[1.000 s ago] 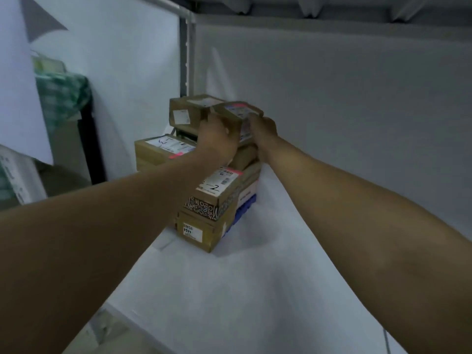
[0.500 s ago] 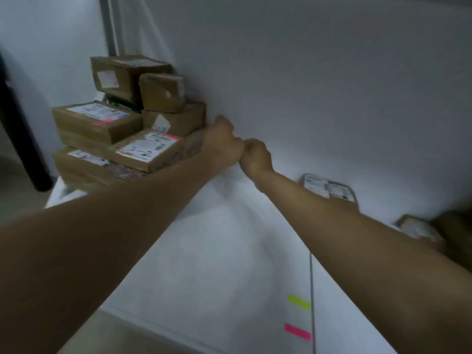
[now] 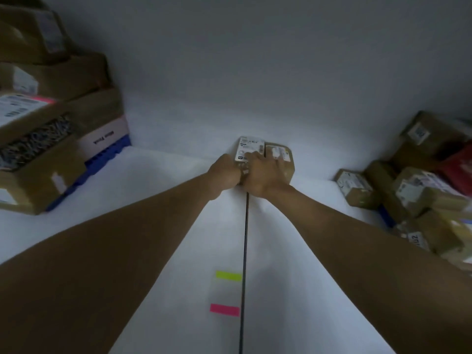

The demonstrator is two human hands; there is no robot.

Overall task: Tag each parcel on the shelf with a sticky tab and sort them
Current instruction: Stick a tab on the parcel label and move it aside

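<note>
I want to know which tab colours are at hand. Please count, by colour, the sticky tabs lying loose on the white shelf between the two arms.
yellow-green tab: 1
pink tab: 1
Total: 2
</note>
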